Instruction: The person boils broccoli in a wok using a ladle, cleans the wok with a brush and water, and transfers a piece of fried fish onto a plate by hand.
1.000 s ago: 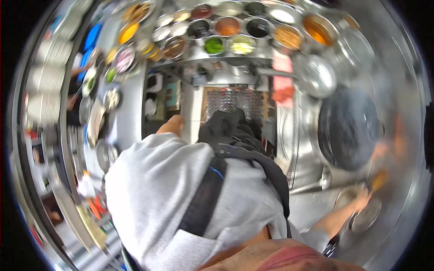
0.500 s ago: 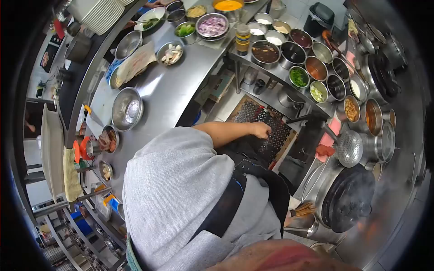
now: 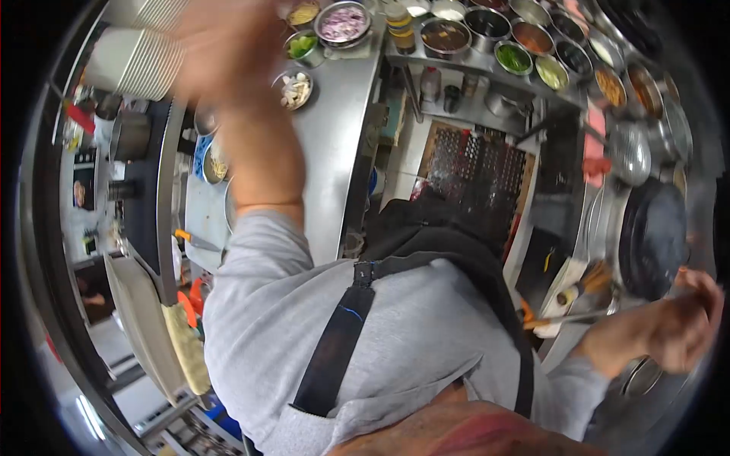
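My left hand [image 3: 232,49] is raised at the upper left, smeared by motion, and its fingers cannot be made out. It hides part of the metal counter and overlaps the stack of white plates [image 3: 163,64]. Over at the right, my right hand [image 3: 680,323] is near the dark wok [image 3: 652,239]. Its fingers look bent but are blurred, and I cannot tell whether they hold anything. Close to the right wrist lies a long utensil with a wooden handle [image 3: 544,323]. A bamboo brush [image 3: 595,280] stands beside the wok.
Bowls of chopped purple onion [image 3: 342,24], garlic [image 3: 294,90] and green vegetables [image 3: 304,47] line the counter [image 3: 334,137]. Several sauce pots stand at the top right, near a perforated skimmer [image 3: 630,156]. A knife [image 3: 196,240] lies on a board at left. A perforated floor mat [image 3: 475,171] is below.
My left hand has swung from the middle to the upper left. My right hand has come into view at the right, by the wok. The whole view has turned and shifted.
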### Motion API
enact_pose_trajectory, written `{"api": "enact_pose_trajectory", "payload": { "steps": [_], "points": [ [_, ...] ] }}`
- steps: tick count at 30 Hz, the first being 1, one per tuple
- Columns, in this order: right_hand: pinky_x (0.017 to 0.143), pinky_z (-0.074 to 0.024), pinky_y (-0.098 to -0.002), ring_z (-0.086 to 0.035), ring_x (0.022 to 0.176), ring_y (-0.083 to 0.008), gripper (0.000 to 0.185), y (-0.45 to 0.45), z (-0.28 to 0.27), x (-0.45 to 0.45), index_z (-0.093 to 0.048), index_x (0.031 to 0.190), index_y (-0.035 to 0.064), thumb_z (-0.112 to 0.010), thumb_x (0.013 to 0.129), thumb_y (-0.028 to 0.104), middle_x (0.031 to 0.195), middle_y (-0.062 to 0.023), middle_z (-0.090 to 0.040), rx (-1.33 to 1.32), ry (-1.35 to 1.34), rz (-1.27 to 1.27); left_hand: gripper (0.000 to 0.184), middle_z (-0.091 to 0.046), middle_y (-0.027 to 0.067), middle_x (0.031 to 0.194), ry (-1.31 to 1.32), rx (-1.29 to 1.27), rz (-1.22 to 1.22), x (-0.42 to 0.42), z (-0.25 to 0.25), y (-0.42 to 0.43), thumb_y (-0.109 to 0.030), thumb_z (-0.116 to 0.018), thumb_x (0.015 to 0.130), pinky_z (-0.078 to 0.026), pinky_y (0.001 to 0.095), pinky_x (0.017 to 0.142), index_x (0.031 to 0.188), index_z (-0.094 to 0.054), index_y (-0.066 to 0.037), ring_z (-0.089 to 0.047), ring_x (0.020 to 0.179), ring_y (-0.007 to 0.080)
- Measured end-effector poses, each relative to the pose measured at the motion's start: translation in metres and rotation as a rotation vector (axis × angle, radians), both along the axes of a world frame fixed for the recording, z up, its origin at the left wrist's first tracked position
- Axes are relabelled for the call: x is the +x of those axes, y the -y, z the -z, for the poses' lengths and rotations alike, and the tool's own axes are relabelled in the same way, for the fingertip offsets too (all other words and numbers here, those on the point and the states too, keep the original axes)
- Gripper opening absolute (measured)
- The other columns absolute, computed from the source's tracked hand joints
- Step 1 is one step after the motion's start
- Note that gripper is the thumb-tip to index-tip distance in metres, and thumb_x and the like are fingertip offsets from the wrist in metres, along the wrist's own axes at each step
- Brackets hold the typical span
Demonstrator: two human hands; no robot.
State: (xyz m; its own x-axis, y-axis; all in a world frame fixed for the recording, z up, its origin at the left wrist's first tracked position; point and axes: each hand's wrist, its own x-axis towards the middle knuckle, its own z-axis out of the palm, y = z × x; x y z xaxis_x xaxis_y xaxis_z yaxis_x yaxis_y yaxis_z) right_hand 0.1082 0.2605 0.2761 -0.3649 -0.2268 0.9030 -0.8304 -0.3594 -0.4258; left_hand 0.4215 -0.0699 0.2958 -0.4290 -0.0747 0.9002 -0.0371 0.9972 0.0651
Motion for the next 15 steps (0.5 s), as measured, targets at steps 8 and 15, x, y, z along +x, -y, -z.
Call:
{"api": "enact_pose_trajectory", "payload": {
  "steps": [8, 15],
  "points": [
    [0.062, -0.0443, -0.0319, -0.056, 0.068, -0.0218, 0.023, -0.016, -0.059, 0.049, -0.06, 0.084, -0.0096, -0.053, 0.086, 0.012, 0.084, -0.0187, -0.062, 0.08, -0.346, -0.372, 0.025, -0.064, 0.0095, 0.093, 0.307, -0.639, 0.496, 0.016, -0.135, -0.141, -0.015, -0.067, 0.078, -0.048, 0.0316, 0.071, 0.1, -0.063, -0.003, -0.06, 0.083, 0.017],
    [0.059, -0.0424, -0.03, -0.055, 0.064, -0.0206, 0.023, -0.054, -0.085, 0.015, -0.06, 0.082, -0.0079, -0.055, 0.085, 0.014, 0.08, -0.0169, -0.061, 0.121, -0.372, -0.253, 0.026, -0.063, 0.0095, 0.093, 0.35, -0.694, 0.422, -0.015, -0.151, -0.155, -0.013, -0.066, 0.079, -0.049, 0.0312, 0.071, 0.102, -0.062, -0.003, -0.06, 0.082, 0.0173]
  ]
}}
